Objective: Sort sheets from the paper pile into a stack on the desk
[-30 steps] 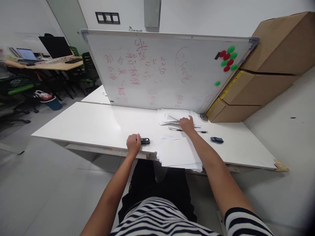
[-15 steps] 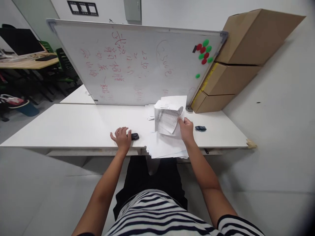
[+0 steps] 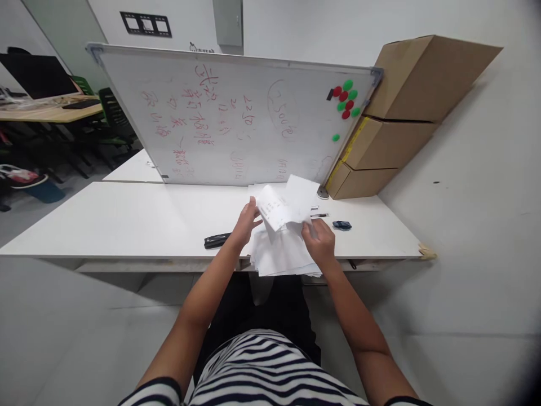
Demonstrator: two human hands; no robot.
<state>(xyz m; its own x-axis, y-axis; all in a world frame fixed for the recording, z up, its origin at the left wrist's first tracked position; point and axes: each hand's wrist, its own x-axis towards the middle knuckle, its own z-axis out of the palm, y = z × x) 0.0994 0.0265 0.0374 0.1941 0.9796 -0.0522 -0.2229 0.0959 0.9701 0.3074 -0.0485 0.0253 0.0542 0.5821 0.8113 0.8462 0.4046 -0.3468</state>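
Note:
Printed paper sheets (image 3: pixel 276 210), loosely bent and raised above the desk, are pinched at their lower right by my right hand (image 3: pixel 320 241). At the sheets' left edge is my left hand (image 3: pixel 245 224), with thumb and fingers apart; it is close to the paper, and whether it touches is unclear. Beneath them a stack of white paper (image 3: pixel 281 256) lies at the desk's front edge, slightly overhanging it. A black stapler (image 3: pixel 217 241) rests left of the stack, partly hidden behind my left forearm.
A whiteboard (image 3: pixel 190 118) with red writing and round magnets stands along the back of the white desk (image 3: pixel 127 220). Cardboard boxes (image 3: pixel 393 135) are stacked at the right. A pen (image 3: pixel 319 215) and a small dark blue packet (image 3: pixel 342 225) lie right of the papers.
My left hand has left the stapler and moved right to the sheets' edge. The raised sheets have shifted and bent, with my right hand still gripping them. The stapler now lies free.

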